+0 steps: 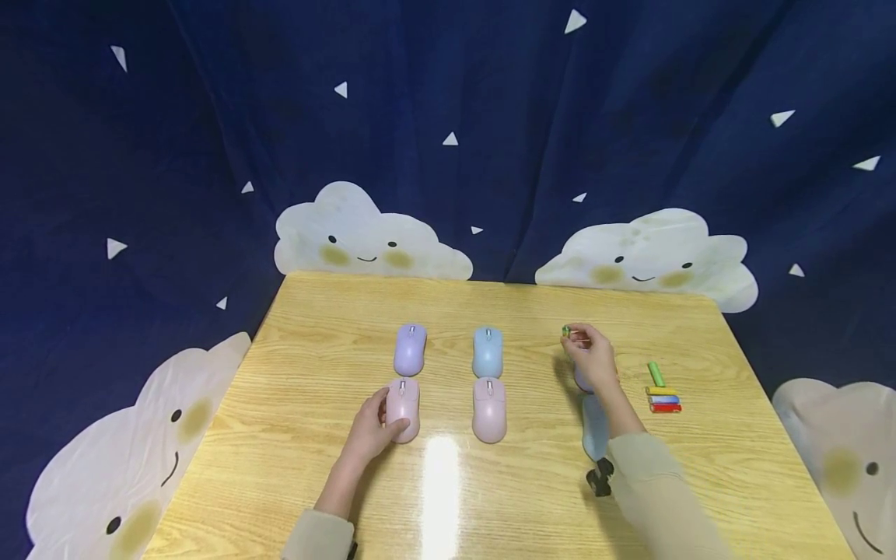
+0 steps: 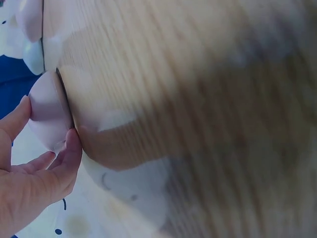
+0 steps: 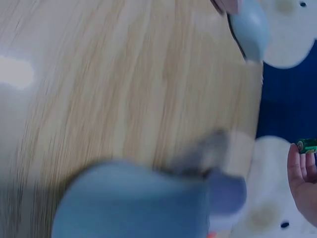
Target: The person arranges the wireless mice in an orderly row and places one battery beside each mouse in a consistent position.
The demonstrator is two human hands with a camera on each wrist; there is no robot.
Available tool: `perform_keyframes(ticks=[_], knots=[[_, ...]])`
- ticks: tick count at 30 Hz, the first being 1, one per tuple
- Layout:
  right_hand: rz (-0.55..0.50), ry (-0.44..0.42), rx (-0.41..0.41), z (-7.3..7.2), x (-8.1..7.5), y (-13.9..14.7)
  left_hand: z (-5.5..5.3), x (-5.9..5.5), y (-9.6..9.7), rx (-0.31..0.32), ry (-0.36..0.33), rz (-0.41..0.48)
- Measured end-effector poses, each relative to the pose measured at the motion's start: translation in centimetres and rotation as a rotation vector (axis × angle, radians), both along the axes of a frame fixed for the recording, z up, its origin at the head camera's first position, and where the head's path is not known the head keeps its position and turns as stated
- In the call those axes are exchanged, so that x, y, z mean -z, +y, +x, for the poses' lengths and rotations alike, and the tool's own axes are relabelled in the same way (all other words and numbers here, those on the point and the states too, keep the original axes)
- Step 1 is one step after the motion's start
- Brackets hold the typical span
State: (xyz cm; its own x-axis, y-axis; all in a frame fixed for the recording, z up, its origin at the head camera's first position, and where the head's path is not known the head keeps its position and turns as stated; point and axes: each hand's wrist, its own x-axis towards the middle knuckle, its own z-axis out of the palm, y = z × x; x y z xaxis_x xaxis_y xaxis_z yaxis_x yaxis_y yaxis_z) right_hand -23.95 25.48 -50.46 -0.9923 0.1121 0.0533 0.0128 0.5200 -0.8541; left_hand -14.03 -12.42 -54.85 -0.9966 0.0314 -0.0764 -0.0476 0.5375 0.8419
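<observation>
My left hand (image 1: 373, 424) grips a pink computer mouse (image 1: 404, 412) on the table, with the thumb on one side and the fingers on the other. The left wrist view shows the same pink mouse (image 2: 49, 111) between thumb and fingertips. My right hand (image 1: 593, 359) pinches a small green battery (image 1: 566, 332), raised over a purple mouse that it partly hides. In the right wrist view the green battery (image 3: 307, 145) stands out at the fingertips. Below the right forearm lies a blue mouse (image 1: 595, 428), end to end with that purple one.
Another purple mouse (image 1: 409, 350) lies beyond the gripped one. In the middle, a light blue mouse (image 1: 488, 352) and a second pink mouse (image 1: 489, 411) form a column. To the right lie a green battery (image 1: 656, 374), a yellow battery (image 1: 662, 391), a blue battery (image 1: 664, 400) and a red battery (image 1: 665, 408).
</observation>
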Motion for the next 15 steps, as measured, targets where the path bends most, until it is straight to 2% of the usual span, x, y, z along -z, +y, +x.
perform_keyframes(ticks=[6, 11, 15], knots=[[-0.013, -0.058, -0.03, -1.0, 1.2, -2.8, 0.0, 0.1, 0.0, -0.019, -0.012, 0.03], [0.003, -0.109, 0.009, -1.7, 2.1, -4.8, -0.1, 0.1, 0.0, -0.027, -0.033, 0.041], [-0.051, -0.155, 0.025, -2.1, 2.8, -5.6, -0.1, 0.1, -0.1, -0.033, -0.047, 0.052]])
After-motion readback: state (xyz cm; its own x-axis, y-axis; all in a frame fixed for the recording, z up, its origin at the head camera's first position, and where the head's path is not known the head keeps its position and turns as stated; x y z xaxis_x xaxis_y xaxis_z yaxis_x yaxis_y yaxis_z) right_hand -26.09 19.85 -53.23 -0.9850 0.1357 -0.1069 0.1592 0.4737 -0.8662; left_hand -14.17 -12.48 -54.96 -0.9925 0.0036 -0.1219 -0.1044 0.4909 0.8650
